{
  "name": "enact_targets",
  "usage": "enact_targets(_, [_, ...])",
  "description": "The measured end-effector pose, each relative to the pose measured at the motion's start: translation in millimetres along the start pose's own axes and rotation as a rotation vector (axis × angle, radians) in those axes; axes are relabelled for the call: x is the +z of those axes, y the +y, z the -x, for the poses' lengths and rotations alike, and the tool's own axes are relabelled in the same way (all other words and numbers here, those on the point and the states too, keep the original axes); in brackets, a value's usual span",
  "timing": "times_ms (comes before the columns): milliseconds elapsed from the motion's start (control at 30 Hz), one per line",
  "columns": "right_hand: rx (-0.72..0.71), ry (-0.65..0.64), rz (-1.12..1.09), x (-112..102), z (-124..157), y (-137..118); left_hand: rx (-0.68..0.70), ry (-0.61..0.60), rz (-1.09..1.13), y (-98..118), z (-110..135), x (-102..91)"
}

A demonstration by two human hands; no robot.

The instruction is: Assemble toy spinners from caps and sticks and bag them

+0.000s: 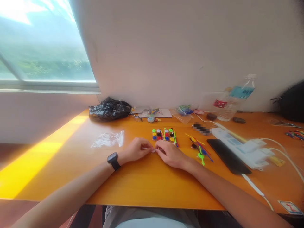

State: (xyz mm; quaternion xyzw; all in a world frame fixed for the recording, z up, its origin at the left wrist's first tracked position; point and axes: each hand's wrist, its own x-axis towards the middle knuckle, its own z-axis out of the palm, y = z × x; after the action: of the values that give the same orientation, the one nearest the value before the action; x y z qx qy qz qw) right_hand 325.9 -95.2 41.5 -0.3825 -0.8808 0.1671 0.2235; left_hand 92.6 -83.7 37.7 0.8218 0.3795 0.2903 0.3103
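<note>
Both hands meet at the near middle of the tabletop (147, 186), the left hand (138, 150) and the right hand (171, 154) pinching a small white piece (153, 151) between thumbs and fingertips; its exact shape is mostly hidden. For a piece this slight, a light, level pinch from both sides should serve best, with the wrists low, any pressure kept straight, and the work held close above the wood so a slip costs little. Taking the piece as the clock's centre, glossy coloured discs (167, 134) sit in neat rows at 1 o'clock, round and button-like, with slim pointed arrows (175, 136) alongside. At 3 o'clock lie looser arrows (201, 158), thin and seemingly stiff plastic, easily knocked by a stray forearm. Toward 9:30 a crinkled clear bag (108, 139) lies flat, and near 10:30 a black plastic bag (109, 110) bulges in shiny folds. The tabletop is smooth, orange-brown and slightly reflective.
</note>
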Motion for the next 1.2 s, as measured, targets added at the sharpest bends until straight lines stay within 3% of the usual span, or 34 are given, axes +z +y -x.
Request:
enact_targets(267, [-0.031,0.011,0.016,0.8,0.3,-0.1,-0.168,-0.079,0.257,1.6,-8.4,-4.6])
enact_targets(567, [-0.064,0.017,0.059,2.3,-0.4,0.9,-0.245,-0.090,0.284,3.0,-16.0,-4.1])
enact_targets(767, [-0.052,0.054,0.096,-0.2,0.0,-2.2,-0.216,-0.105,0.307,-1.9,-14.3,-2.4])
enact_targets(967, [0.124,0.232,0.015,-6.6,0.1,-9.2,-0.216,0.144,0.241,2.1,-5.2,-2.0])
enact_targets(1133, [0.169,0.146,-0.418,-8.8,-1.9,-16.1,-0.162,0.338,0.200,-2.9,-4.7,0.8])
enact_targets(1200, [0.136,0.186,-0.514,-9.8,-1.9,-16.7,-0.145,0.394,0.160,-5.6,-4.7,1.0])
